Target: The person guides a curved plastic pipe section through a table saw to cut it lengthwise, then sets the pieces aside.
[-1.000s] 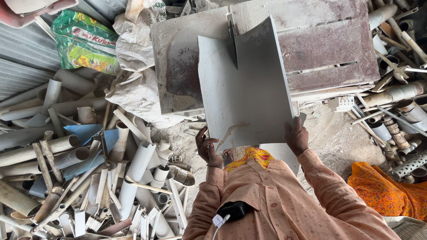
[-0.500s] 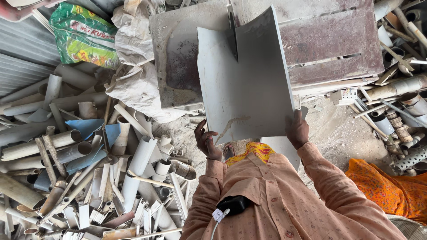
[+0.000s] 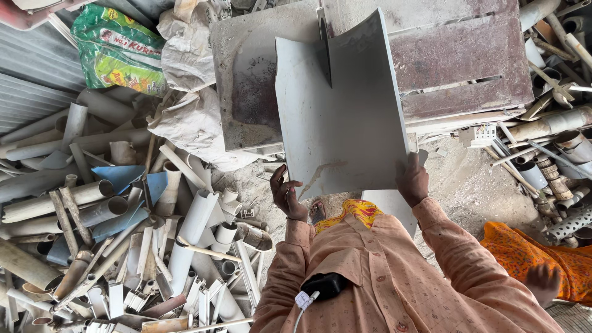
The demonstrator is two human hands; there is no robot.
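In the head view, a large curved grey plastic sheet (image 3: pixel 339 117), seemingly a split length of wide pipe, is held up in front of the body, with its far end resting against a vertical blade (image 3: pixel 323 43) that stands up from a dusty saw table (image 3: pixel 259 80); a slit already runs down from the sheet's far edge along that blade. The left hand (image 3: pixel 287 194) is set at the sheet's near left corner with the fingers spread and only lightly pressed to the edge, not closed round it. The right hand (image 3: pixel 412 179) is clamped on the near right edge, the fingers curled over the rim. The sheet is judged to be light for its size and stiff, though springy across its curve; its cut edges are probably sharp and its dusty surface rather slippery, so it is best taken at the two near corners, well apart from the blade. A heap of cut pipe pieces (image 3: pixel 117 228) lies to the left on the ground, with a green printed bag (image 3: pixel 120 52) beyond it. At the lower right, another person's hand (image 3: pixel 544 280) rests on orange cloth (image 3: pixel 530 250).
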